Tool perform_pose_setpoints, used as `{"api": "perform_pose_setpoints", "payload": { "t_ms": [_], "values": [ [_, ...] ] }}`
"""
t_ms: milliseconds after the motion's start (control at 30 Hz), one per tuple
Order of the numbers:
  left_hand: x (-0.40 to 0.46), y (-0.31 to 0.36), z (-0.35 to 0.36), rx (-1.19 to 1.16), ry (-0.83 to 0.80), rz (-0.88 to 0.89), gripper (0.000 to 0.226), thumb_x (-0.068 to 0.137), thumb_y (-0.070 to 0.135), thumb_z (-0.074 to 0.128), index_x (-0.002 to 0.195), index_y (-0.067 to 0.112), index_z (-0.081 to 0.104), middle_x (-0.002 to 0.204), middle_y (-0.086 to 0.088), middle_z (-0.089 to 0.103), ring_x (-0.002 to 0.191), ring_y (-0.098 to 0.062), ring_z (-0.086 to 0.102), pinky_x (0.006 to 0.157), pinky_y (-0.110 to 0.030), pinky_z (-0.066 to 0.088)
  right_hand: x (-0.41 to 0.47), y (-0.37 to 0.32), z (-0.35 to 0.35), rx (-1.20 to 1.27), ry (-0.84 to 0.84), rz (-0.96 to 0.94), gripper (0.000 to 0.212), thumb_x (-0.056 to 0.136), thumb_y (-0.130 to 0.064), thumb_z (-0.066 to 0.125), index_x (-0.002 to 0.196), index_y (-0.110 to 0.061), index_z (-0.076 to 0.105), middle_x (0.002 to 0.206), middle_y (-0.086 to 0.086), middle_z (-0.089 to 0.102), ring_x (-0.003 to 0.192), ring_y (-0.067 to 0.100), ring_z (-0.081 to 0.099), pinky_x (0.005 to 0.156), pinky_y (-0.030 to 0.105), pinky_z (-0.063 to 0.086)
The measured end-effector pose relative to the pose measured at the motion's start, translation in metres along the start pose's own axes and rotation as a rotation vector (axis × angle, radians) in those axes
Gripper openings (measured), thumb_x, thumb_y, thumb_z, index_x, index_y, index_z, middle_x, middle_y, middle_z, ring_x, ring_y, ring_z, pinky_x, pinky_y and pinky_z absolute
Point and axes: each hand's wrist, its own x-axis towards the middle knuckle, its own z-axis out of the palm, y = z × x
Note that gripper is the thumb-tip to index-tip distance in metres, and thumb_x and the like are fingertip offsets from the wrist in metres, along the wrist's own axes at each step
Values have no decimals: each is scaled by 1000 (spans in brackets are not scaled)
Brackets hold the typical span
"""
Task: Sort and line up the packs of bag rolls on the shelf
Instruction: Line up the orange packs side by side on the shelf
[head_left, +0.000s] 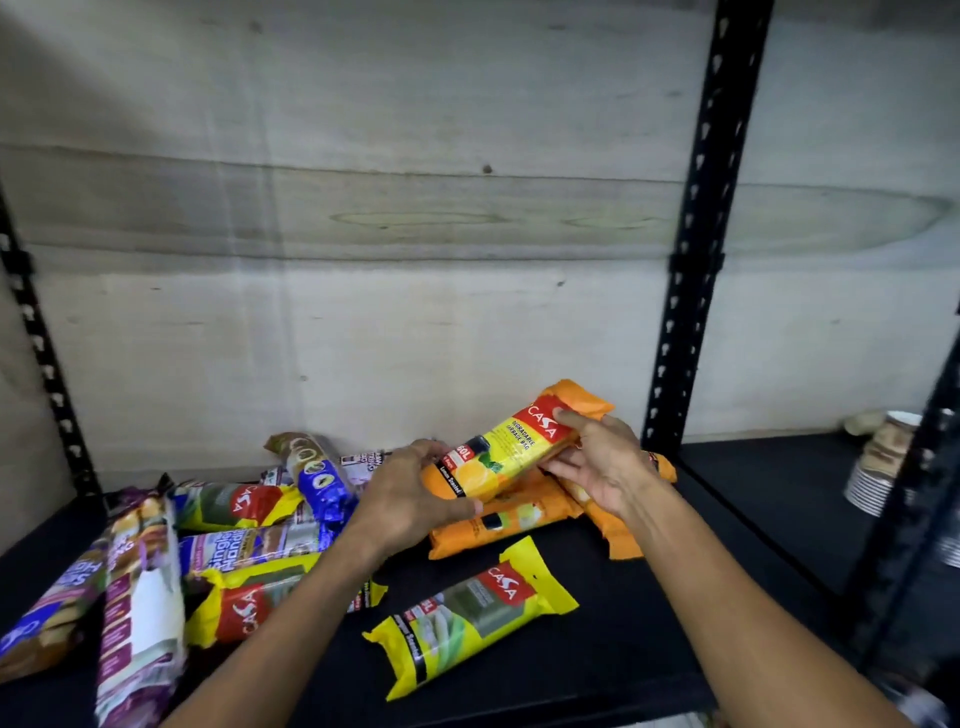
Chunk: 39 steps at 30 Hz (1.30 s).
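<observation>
Black shelf board: both hands, left hand and right hand, gripping orange plastic bag-roll pack; yellow plastic pack just below, flat.

Glossy printed plastic film wraps the orange pack and the near yellow pack; matt black shelf board; perforated black-painted metal upright; rough, pale wood-grain back panel.
</observation>
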Motion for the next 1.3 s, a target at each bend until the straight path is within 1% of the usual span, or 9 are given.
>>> {"api": "perform_pose_setpoints", "payload": {
  "t_ms": [167,267,467,567,633,767,900,1067,1300],
  "values": [
    [3,32,60,-64,-85,52,71,68,33,88,130,22,55,110,12,59,88,1,53,62,-4,37,0,-12,-65,1,120,-31,14,94,-15,67,105,-9,61,103,14,74,97,29,71,93,51,54],
    [2,52,99,-117,-159,43,68,72,30,85,131,21,52,96,18,53,80,5,51,55,-4,41,3,-16,-101,-38,206,-55,19,94,-17,67,111,-9,63,104,12,73,97,27,70,83,47,53],
    [-9,73,162,-224,-297,6,90,65,41,88,141,26,42,123,6,58,109,-12,61,95,-27,53,23,-11,-160,-182,310,-23,23,93,-19,69,111,-5,64,102,14,75,93,27,72,70,37,55],
    [-15,77,182,-322,-370,-14,88,68,33,88,141,31,39,117,10,53,106,-7,58,83,-11,48,33,-5,-178,-258,319,1,31,91,-20,72,115,-1,63,102,16,74,92,28,72,71,38,56],
    [-17,74,194,-346,-398,-37,84,67,28,88,138,34,43,117,10,52,108,-8,58,87,-15,48,38,0,-185,-311,315,23,34,90,-20,73,116,0,63,101,16,74,88,27,72,77,41,57],
    [-16,70,216,-318,-435,-77,72,69,15,85,127,38,48,119,4,55,103,-13,64,91,-27,55,44,9,-191,-396,287,77,34,89,-22,74,112,1,64,97,15,73,82,25,72,63,35,56],
    [-14,72,228,-295,-411,-83,61,75,11,81,123,30,48,116,3,57,92,-12,67,72,-16,53,50,12,-197,-485,230,111,31,85,-18,78,106,2,68,94,15,76,83,27,75,71,39,59],
    [-10,78,243,-294,-342,-90,53,65,19,88,104,29,54,110,5,61,97,-15,68,85,-33,59,56,12,-204,-600,205,95,29,82,-17,81,103,-1,69,93,13,76,82,26,74,77,42,61],
    [-10,82,251,-328,-302,-120,45,59,25,92,89,29,58,104,5,65,93,-15,70,83,-38,61,57,12,-212,-616,202,76,52,80,-7,81,128,-7,61,105,14,73,91,28,73,83,47,61]
  ]
}}
